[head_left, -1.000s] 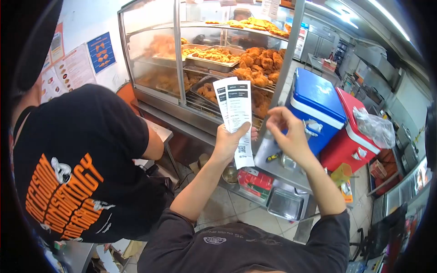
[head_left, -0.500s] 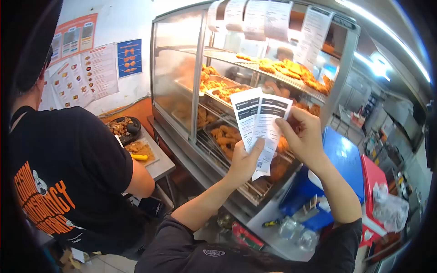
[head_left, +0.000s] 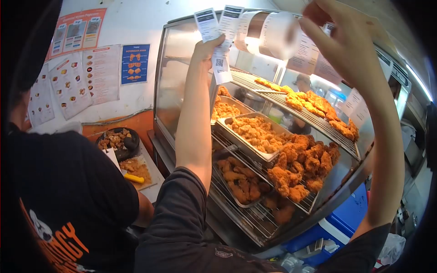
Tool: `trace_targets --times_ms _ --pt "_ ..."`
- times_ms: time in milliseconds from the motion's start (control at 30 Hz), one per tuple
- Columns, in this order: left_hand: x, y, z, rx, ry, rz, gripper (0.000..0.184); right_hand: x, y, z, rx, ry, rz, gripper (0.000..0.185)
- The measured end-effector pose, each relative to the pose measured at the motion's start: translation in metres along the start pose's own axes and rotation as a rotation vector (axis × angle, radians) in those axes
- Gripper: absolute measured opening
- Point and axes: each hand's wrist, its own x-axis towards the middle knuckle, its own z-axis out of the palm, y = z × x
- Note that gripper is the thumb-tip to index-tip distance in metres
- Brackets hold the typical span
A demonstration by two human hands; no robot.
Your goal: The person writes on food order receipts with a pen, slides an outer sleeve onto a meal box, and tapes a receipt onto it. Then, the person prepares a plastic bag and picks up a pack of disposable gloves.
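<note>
My left hand is raised at the cabinet's upper left and pinches two printed receipts, fanned apart at the top. My right hand is up at the top right, thumb and fingers apart, with nothing visible between them. It is nearest to the curled paper slips hanging along the top of the glass food warmer; I cannot tell whether it touches them. Inside the warmer are fried chicken pieces, a metal tray of small fried bits, and flat fried pieces on the upper rack.
At left a co-worker in a black shirt stands by a side table with a yellow-handled knife, chopped chicken and a dark stone bowl. Posters hang on the wall. A blue cooler box stands lower right.
Both hands have risen from in front of the warmer. My right hand has let go of the receipts and moved up to the right; my left hand has carried them up and left.
</note>
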Motion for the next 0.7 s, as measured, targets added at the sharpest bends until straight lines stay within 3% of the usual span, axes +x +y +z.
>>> trace_targets --times_ms 100,200,267,367,467,667,700 --pt "0.022 -0.003 -0.007 -0.02 -0.12 -0.061 0.024 0.056 -0.011 0.03 -0.041 -0.212 0.132 0.04" --pt "0.031 -0.009 -0.006 -0.06 -0.149 -0.105 0.023 0.093 0.003 0.112 -0.098 -0.21 -0.012 0.031" --pt "0.033 -0.011 -0.008 -0.094 -0.159 -0.13 0.022 0.114 -0.001 0.139 -0.168 -0.423 0.024 0.027" --pt "0.035 -0.008 -0.01 -0.13 -0.181 -0.159 0.023 0.132 -0.001 0.176 -0.355 -0.495 0.12 0.027" --pt "0.035 -0.003 -0.013 -0.14 -0.2 -0.197 0.023 0.146 0.005 0.194 -0.327 -0.479 0.307 0.027" --pt "0.031 -0.006 -0.019 -0.202 -0.275 -0.146 0.026 0.162 0.009 0.199 -0.243 -0.459 0.394 0.026" --pt "0.033 -0.01 -0.023 -0.204 -0.289 -0.137 0.027 0.176 0.025 0.212 -0.433 -0.603 0.159 0.027"
